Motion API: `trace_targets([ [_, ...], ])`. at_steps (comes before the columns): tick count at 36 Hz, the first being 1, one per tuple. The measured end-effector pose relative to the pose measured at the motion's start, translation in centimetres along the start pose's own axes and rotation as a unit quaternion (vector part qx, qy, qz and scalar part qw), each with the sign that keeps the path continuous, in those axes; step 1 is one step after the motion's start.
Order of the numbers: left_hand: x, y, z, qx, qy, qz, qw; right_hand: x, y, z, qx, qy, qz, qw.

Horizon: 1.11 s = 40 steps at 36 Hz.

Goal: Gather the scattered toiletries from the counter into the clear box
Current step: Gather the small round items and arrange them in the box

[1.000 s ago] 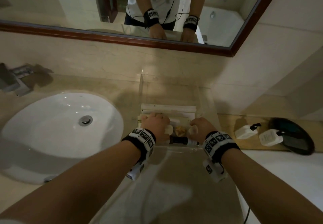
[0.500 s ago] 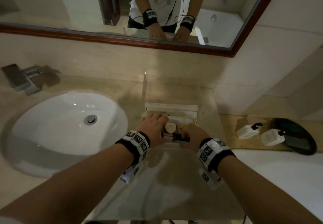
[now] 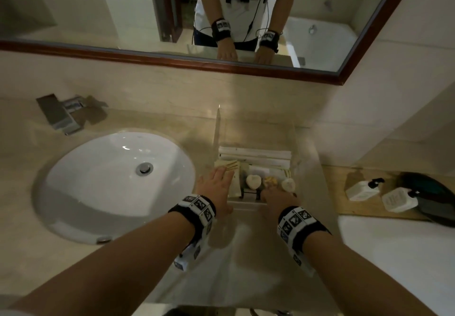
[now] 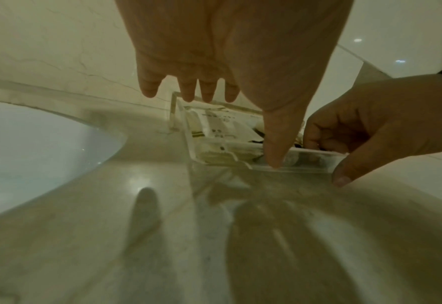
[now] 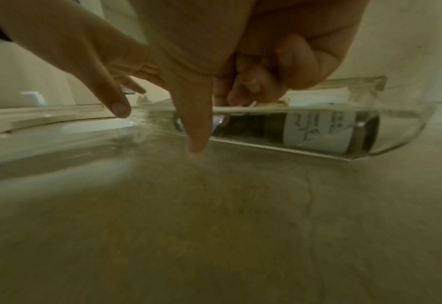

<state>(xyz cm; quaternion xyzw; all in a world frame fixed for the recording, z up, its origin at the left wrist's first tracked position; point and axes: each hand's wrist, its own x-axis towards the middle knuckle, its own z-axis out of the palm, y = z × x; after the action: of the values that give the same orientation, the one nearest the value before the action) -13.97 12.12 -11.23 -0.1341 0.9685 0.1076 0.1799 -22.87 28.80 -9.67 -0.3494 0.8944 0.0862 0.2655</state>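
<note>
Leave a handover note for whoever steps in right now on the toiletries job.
Left hand: fingers straight, over the clear box, thumb on its near wall, holding nothing.
Right hand: fingers curled at the near wall; whether it grips anything is unclear.
Done: sachets, small bottles and a dark bottle lie inside the box.
Left: two white pump bottles lie on the wooden tray to the right.

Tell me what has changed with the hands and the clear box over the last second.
The left hand has opened: its fingers, curled over the toiletries a second ago, now lie flat over the packets at the left of the clear box. The right hand has drawn back to the near wall, fingers curled inside, thumb outside. The round soaps, covered before, now show. The box, the sink and the two pump bottles stayed put.
</note>
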Motion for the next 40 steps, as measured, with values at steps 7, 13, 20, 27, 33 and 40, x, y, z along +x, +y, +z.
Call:
trace_targets([
  [7, 0.7, -0.9, -0.2, 0.022, -0.014, 0.027, 0.999, 0.3, -1.0, -0.1, -0.006, -0.016, 0.023, 1.0],
  [13, 1.4, -1.4, -1.0, 0.054, -0.009, 0.049, 0.997, 0.2, -1.1, -0.8, -0.012, -0.022, 0.031, 0.999],
  [20, 2.1, -2.0, -1.6, 0.071, -0.005, 0.08, 0.994, 0.1, -1.1, -2.4, -0.018, -0.028, 0.05, 0.998],
  [27, 3.1, -2.5, -2.8, 0.074, -0.036, 0.097, 0.992, 0.3, -1.3, -3.5, -0.02, -0.011, 0.063, 0.998],
  [33, 3.5, -2.8, -3.2, 0.077, -0.036, 0.079, 0.993, 1.4, -1.4, -3.5, -0.023, -0.003, 0.049, 0.999],
  [40, 3.6, -3.1, -3.8, 0.055, 0.003, 0.045, 0.997, 3.1, -1.0, -3.6, -0.042, -0.001, 0.026, 0.999],
])
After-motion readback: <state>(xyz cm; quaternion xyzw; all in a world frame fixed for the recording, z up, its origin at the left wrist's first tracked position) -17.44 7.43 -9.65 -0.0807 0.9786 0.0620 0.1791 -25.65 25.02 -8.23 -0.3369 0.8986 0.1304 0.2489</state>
